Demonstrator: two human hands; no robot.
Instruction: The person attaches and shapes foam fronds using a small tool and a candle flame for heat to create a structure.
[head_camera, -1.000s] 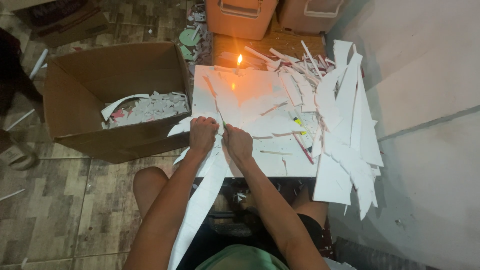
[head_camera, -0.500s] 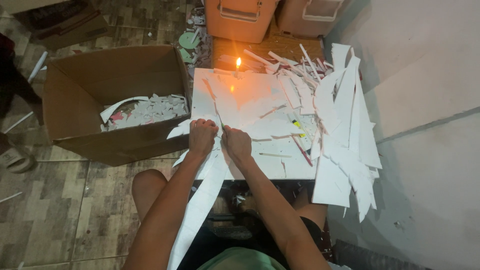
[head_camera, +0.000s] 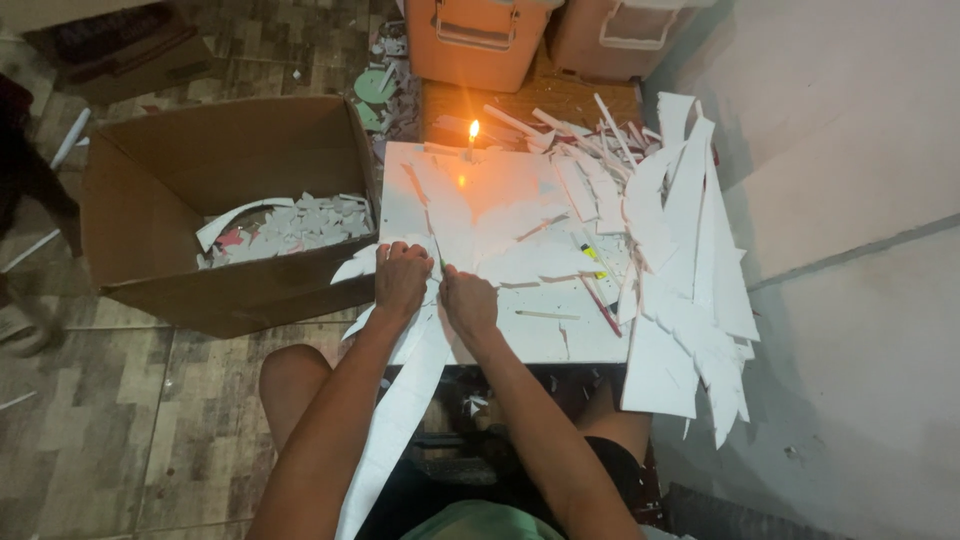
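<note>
no shift since earlier | left hand (head_camera: 401, 281), right hand (head_camera: 468, 302) grips clamped on white strip (head_camera: 400, 415) | overhangs table edge (head_camera: 560, 358)

— The left hand (head_camera: 402, 280) and right hand (head_camera: 468, 303) curl over the long white foam strip (head_camera: 400, 420), so the fingertips are hidden, and the grip itself can't be made out.

— The strip's lower end runs off the bottom edge. The two orange plastic bins (head_camera: 478, 40) are cut off at the top.

— The small coloured sticks (head_camera: 598, 290) among the scraps are too small to identify.
</note>
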